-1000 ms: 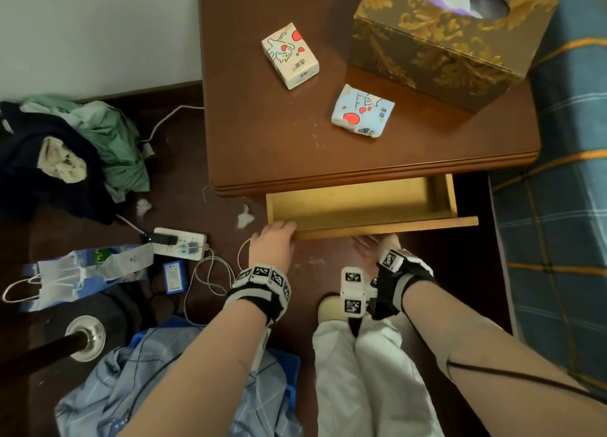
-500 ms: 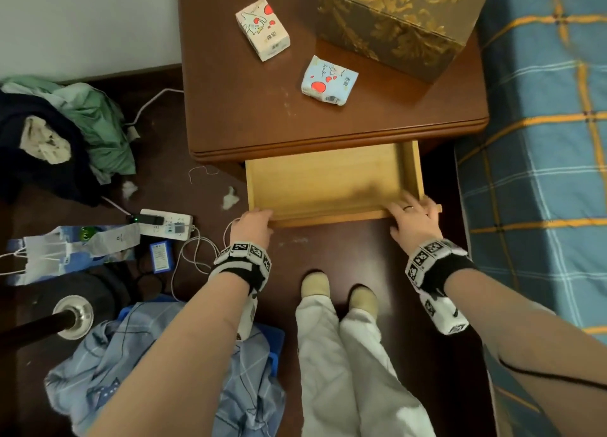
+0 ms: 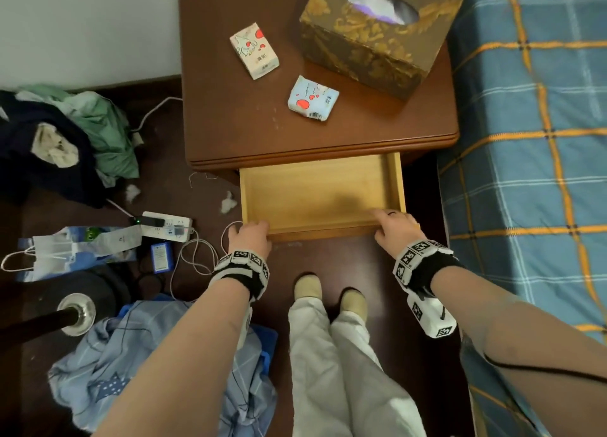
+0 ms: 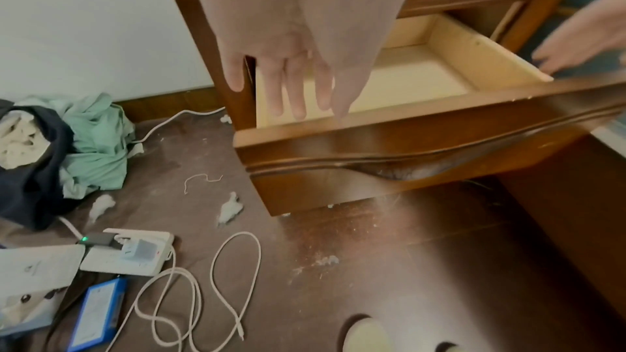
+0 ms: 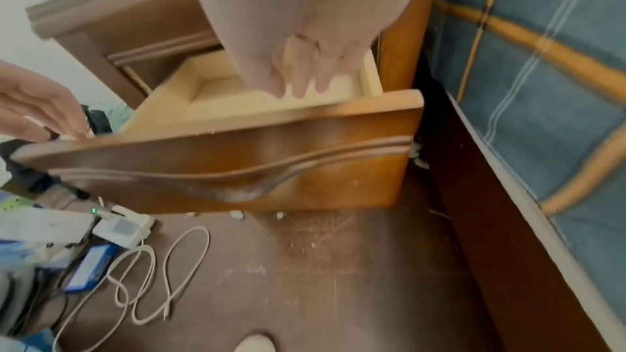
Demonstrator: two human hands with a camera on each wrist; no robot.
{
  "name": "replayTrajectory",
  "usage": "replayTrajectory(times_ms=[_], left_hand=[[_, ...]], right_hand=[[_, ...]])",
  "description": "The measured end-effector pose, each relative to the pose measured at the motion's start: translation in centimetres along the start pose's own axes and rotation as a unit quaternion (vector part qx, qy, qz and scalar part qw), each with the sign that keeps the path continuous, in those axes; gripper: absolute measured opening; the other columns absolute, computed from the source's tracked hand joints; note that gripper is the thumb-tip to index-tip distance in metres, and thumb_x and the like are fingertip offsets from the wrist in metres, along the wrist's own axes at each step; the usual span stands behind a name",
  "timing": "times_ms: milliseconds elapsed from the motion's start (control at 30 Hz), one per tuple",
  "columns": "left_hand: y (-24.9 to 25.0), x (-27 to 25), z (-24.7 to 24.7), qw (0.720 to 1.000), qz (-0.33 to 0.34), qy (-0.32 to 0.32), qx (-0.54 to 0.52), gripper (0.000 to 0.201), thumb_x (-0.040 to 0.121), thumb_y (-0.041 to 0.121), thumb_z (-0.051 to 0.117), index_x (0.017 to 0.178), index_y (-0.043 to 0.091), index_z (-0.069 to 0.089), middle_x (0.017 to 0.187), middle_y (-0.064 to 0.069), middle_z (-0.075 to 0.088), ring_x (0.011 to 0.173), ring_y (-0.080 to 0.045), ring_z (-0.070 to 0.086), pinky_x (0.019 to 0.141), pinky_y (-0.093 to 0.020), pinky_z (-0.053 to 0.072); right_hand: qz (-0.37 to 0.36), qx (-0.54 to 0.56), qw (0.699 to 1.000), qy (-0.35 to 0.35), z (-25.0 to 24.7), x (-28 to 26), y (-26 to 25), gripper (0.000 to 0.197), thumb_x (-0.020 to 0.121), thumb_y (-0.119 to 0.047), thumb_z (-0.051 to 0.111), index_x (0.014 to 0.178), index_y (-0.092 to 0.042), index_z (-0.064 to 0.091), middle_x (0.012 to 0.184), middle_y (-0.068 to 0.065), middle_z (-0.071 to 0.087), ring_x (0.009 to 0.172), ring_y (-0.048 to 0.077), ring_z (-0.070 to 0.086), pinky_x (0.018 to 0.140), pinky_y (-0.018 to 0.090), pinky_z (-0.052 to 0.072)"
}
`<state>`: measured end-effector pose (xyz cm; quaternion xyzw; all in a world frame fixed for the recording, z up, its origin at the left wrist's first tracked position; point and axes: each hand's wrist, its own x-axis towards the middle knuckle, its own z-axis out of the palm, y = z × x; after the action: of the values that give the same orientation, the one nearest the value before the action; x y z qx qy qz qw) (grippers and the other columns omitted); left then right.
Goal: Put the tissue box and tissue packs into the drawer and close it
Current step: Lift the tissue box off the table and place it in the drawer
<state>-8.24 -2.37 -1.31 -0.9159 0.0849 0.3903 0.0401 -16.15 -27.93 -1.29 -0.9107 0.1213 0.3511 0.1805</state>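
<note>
A gold-patterned tissue box (image 3: 377, 39) stands at the back right of the brown nightstand (image 3: 236, 131). Two tissue packs lie in front of it, a cream one (image 3: 254, 50) and a blue one (image 3: 312, 98). Below the top, the pale wooden drawer (image 3: 312, 193) is pulled out and holds nothing. My left hand (image 3: 249, 236) is at its front left corner, the straight fingers (image 4: 298, 90) hanging over the inside. My right hand (image 3: 392, 228) is at the front right corner, its fingers (image 5: 301, 76) reaching straight down behind the dark front panel (image 5: 237, 154).
A bed with a blue plaid cover (image 3: 532, 141) runs close along the nightstand's right side. On the floor to the left lie a power strip (image 3: 166, 228), looped cables (image 3: 193, 259), a paper bag (image 3: 75, 249) and heaps of clothes (image 3: 65, 141). My feet (image 3: 308, 287) stand before the drawer.
The drawer has slid further out. My right hand has moved from under the drawer front to its top right corner. The left hand stays at the left corner.
</note>
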Motion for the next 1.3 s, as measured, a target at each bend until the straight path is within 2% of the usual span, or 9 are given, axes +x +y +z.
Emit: replayTrajectory(times_ms=[200, 333, 500, 667, 833, 1067, 1167, 1200, 1300], left_hand=[[3.9, -0.6, -7.8, 0.978, 0.112, 0.175, 0.002, 0.028, 0.094, 0.013, 0.04, 0.118, 0.015, 0.055, 0.118, -0.006, 0.064, 0.112, -0.027, 0.055, 0.1, -0.038, 0.037], [7.1, 0.8, -15.1, 0.939, 0.184, 0.282, -0.063, 0.031, 0.092, 0.011, 0.042, 0.119, 0.016, 0.058, 0.122, -0.004, 0.061, 0.111, -0.026, 0.054, 0.094, -0.037, 0.038], [10.5, 5.3, -23.7, 0.916, 0.196, 0.331, -0.119, 0.042, 0.093, 0.016, 0.045, 0.135, 0.015, 0.046, 0.147, -0.007, 0.042, 0.135, -0.025, 0.039, 0.112, -0.038, 0.032], [12.6, 9.2, -27.9, 0.953, 0.176, 0.186, -0.162, 0.071, 0.091, 0.029, 0.056, 0.15, 0.018, 0.018, 0.16, -0.012, 0.013, 0.145, -0.03, 0.023, 0.116, -0.044, 0.029], [13.5, 10.6, -29.0, 0.938, 0.165, 0.081, -0.295, 0.093, 0.087, 0.03, 0.064, 0.152, 0.016, -0.002, 0.158, -0.012, 0.022, 0.14, -0.025, 0.036, 0.113, -0.04, 0.034], [13.9, 8.5, -29.5, 0.921, 0.159, 0.134, -0.331, 0.091, 0.083, 0.028, 0.069, 0.152, 0.015, 0.01, 0.156, -0.008, 0.03, 0.142, -0.022, 0.033, 0.115, -0.036, 0.032], [14.0, 5.9, -29.0, 0.894, 0.172, 0.172, -0.377, 0.09, 0.082, 0.024, 0.071, 0.151, 0.016, 0.014, 0.154, -0.006, 0.033, 0.14, -0.02, 0.036, 0.114, -0.036, 0.033], [14.0, 4.8, -28.7, 0.885, 0.172, 0.183, -0.393, 0.09, 0.082, 0.023, 0.071, 0.151, 0.016, 0.014, 0.154, -0.006, 0.034, 0.14, -0.02, 0.037, 0.114, -0.036, 0.033], [13.9, 1.1, -26.8, 0.866, 0.159, 0.209, -0.426, 0.091, 0.082, 0.021, 0.071, 0.151, 0.015, 0.013, 0.155, -0.005, 0.032, 0.14, -0.019, 0.036, 0.114, -0.034, 0.033]], right_hand=[[-0.095, 0.135, 0.93, 0.327, -9.1, 0.5, -0.3, 0.048, 0.078, 0.002, 0.048, 0.124, -0.011, 0.056, 0.133, 0.013, 0.057, 0.126, 0.031, 0.049, 0.107, 0.041, 0.037], [-0.017, 0.218, 0.879, 0.424, -15.3, 2.3, -0.6, 0.054, 0.079, -0.006, 0.053, 0.133, -0.009, 0.048, 0.146, 0.015, 0.043, 0.135, 0.031, 0.039, 0.111, 0.038, 0.029], [0.058, 0.4, 0.836, 0.372, -20.9, 5.8, -1.2, 0.076, 0.087, -0.022, 0.06, 0.148, -0.01, 0.016, 0.158, 0.015, 0.009, 0.147, 0.025, 0.012, 0.117, 0.029, 0.01], [0.13, 0.531, 0.793, 0.269, -22.1, 8.6, -2.1, 0.09, 0.088, -0.028, 0.06, 0.151, -0.015, -0.003, 0.159, 0.01, 0.013, 0.146, 0.025, 0.02, 0.12, 0.037, 0.016], [0.136, 0.574, 0.774, 0.231, -21.6, 9.4, -1.6, 0.067, 0.09, -0.035, 0.055, 0.148, -0.02, 0.024, 0.145, 0.006, 0.047, 0.131, 0.026, 0.046, 0.114, 0.039, 0.034], [0.087, 0.601, 0.744, 0.279, -22.0, 7.9, -1.3, 0.061, 0.09, -0.027, 0.057, 0.145, -0.02, 0.032, 0.141, 0.006, 0.051, 0.126, 0.022, 0.051, 0.108, 0.036, 0.043], [0.05, 0.598, 0.738, 0.307, -22.6, 5.8, -0.6, 0.061, 0.089, -0.018, 0.059, 0.144, -0.015, 0.034, 0.138, 0.005, 0.052, 0.118, 0.011, 0.05, 0.089, 0.004, 0.045], [0.04, 0.597, 0.738, 0.313, -22.7, 5.0, -0.4, 0.061, 0.089, -0.018, 0.06, 0.144, -0.014, 0.034, 0.139, 0.006, 0.052, 0.119, 0.011, 0.05, 0.089, 0.003, 0.044], [0.004, 0.597, 0.742, 0.306, -22.4, 1.9, -0.1, 0.066, 0.086, -0.021, 0.064, 0.144, -0.013, 0.034, 0.141, 0.009, 0.052, 0.126, 0.019, 0.051, 0.108, 0.031, 0.042]])
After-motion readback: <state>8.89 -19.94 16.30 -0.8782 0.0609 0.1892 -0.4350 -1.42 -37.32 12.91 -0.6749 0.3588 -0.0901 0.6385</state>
